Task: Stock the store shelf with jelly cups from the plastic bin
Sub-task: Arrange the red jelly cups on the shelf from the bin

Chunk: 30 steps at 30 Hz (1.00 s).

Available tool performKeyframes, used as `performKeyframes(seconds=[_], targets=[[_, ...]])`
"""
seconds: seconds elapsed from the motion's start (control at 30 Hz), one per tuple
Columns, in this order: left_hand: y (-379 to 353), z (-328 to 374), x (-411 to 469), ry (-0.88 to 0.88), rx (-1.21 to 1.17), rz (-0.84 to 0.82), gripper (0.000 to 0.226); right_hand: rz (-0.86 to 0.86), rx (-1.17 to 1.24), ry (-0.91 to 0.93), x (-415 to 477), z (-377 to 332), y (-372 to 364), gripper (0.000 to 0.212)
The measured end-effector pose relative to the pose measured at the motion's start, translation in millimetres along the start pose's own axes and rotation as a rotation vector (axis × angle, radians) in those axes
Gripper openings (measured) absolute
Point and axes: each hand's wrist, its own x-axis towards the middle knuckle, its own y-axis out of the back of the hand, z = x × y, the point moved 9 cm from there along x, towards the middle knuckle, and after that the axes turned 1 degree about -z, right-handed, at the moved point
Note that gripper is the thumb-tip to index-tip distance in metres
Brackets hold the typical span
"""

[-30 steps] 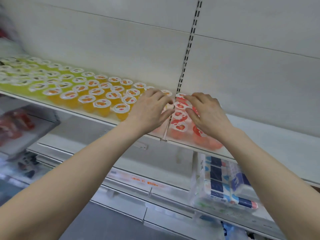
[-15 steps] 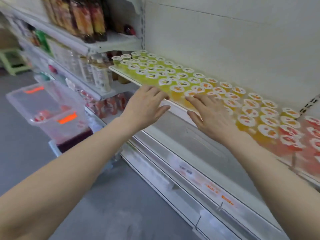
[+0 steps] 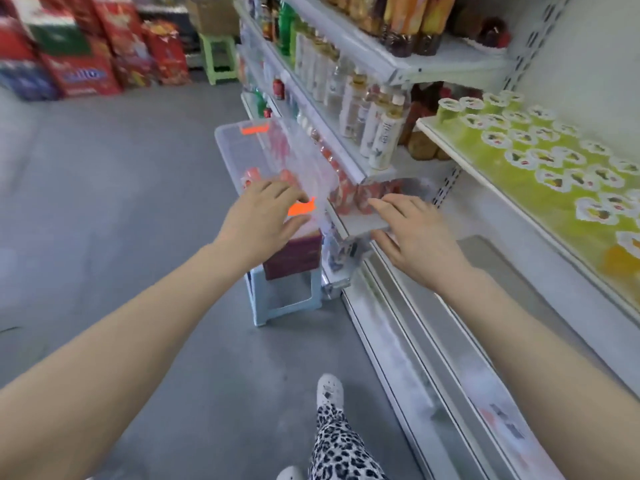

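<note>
**While both hands reach forward with nothing in them, a plastic bin (image 3: 242, 147) sits beside the store shelf (image 3: 464, 157)**

Nearest, a leopard-print trouser leg (image 3: 341, 445) and a white shoe (image 3: 329, 391) stand on grey floor. The left hand (image 3: 263, 220), fingers spread, hovers at the bin's near end. The right hand (image 3: 412, 237), also spread, is over a lower shelf board (image 3: 360, 221). The clear bin has orange handles, rests on a maroon box (image 3: 292, 258) atop a pale blue stool (image 3: 277, 299), and holds a few red jelly cups (image 3: 252, 175). To the right, rows of green jelly cups (image 3: 519, 136) cover the shelf, with bottles (image 3: 374, 112) beyond.

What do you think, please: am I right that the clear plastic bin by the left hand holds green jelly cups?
Not quite: in the head view, the clear plastic bin by the left hand holds red jelly cups, not green.
</note>
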Motion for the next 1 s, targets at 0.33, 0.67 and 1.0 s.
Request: performKeyframes(seconds=[0.33, 0.67, 1.0], targets=[[-60.4, -157.7, 15.9, 0.334, 0.075, -0.061, 0.023, -0.185, 0.174, 0.178, 163.6, -10.2, -138.7, 0.05], [-169.2, -267.5, 93.9, 0.471, 0.052, -0.148, 0.019, -0.526, 0.319, 0.247, 300.2, 24.0, -273.3, 0.044], [-233.3, -302.4, 93.1, 0.516, -0.007, -0.236, 0.017, -1.402, -0.072, 0.408, 278.8, 1.8, -443.7, 0.055]])
